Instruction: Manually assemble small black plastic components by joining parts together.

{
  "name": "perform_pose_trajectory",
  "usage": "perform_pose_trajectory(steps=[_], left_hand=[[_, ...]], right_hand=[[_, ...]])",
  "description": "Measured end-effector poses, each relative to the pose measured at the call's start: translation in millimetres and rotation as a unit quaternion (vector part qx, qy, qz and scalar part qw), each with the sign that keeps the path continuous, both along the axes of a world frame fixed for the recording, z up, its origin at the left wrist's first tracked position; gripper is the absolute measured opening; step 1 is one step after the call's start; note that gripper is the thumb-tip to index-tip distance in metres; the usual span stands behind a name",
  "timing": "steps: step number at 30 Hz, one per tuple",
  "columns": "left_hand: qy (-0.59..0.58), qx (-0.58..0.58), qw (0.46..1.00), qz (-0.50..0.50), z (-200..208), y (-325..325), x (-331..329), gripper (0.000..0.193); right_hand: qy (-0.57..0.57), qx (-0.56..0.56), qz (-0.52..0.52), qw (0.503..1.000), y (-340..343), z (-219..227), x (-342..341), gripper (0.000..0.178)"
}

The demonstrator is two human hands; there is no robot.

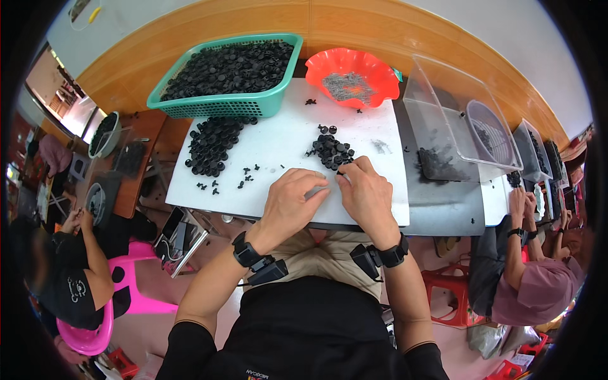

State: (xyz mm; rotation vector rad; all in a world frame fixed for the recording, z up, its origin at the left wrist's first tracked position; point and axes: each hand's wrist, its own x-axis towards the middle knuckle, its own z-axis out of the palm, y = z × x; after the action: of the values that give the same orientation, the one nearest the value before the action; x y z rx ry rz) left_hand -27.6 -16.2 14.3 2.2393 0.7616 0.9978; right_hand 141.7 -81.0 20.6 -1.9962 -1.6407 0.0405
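Note:
My left hand [292, 199] is over the white board [272, 142] near its front edge, fingers curled in and thumb close to them. Anything between those fingertips is too small to tell. Facing it, my right hand [367, 195] has its fingers bent into a pinch at the near side of a small pile of black plastic parts [330, 152]. What that pinch holds is hidden. To the left lies a larger heap of round black caps [212, 147]. Several small black branched pieces [248, 170] are scattered between that heap and my left hand.
Behind the board stand a green basket [259, 104] full of black caps and a red scalloped bowl [316, 66] of thin metal pins. A clear plastic bin [443, 136] stands at the right, near a co-worker's hands [518, 206]. Another person sits left on a pink chair [142, 297].

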Motion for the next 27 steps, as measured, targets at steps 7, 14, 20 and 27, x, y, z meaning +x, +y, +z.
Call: perform_pose_trajectory(steps=[7, 14, 20, 27], left_hand=[[-0.031, -0.099, 0.995, 0.007, 4.0, -1.6, -0.1, 0.018], [-0.156, -0.306, 0.938, -0.047, -0.3, -5.8, -1.5, 0.023], [-0.211, -0.552, 0.793, -0.152, 12.5, -1.7, -8.0, 0.021], [-0.233, -0.57, 0.771, -0.162, 7.6, 0.3, -14.3, 0.015]], right_hand=[[-0.007, 0.01, 0.005, 1.0, 1.9, -0.1, -4.5, 0.015], [0.185, 0.106, 0.091, 0.973, -14.6, 8.4, -11.5, 0.008], [0.262, 0.223, 0.172, 0.923, -22.3, 3.5, -17.2, 0.019], [0.3, 0.162, 0.22, 0.914, -25.8, 14.6, -6.3, 0.021]])
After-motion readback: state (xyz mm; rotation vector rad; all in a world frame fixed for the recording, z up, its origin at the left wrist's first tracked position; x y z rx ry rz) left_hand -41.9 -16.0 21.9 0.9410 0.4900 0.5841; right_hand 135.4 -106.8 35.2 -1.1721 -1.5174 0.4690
